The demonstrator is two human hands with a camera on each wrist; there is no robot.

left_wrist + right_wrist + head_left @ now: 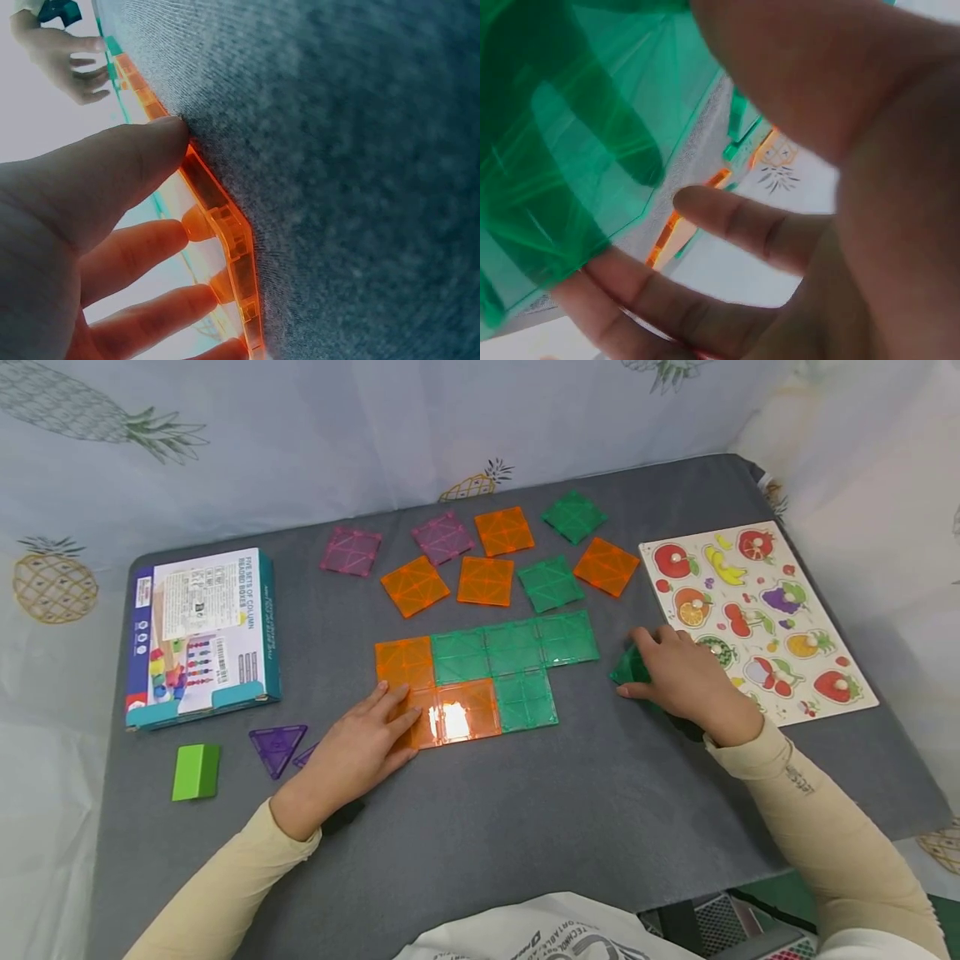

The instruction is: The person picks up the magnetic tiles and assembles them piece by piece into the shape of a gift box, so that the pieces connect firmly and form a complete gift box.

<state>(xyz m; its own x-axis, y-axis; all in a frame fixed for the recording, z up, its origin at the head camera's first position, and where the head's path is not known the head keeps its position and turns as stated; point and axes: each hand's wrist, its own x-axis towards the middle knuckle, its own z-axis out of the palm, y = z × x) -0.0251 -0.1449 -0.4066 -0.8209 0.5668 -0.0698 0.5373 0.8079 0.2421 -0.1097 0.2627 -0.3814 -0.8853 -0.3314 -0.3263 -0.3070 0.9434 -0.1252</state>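
Flat on the grey table, translucent orange tiles (468,708) and green tiles (513,647) lie edge to edge in a joined block. My left hand (360,743) rests its fingertips on the lower-left orange tiles. In the left wrist view the thumb (142,154) touches the near edge, and the other fingers lie extended over the tile. To the right of the block, my right hand (678,681) holds a separate green square tile (628,667), mostly hidden from above. The right wrist view has this green tile (525,225) tilted up between thumb and fingers.
Loose purple tiles (351,551), orange tiles (485,581) and green tiles (551,583) lie behind the block. A fruit puzzle board (757,575) is at right. Left are a bead box (202,635), a green block (197,772) and purple triangles (277,748).
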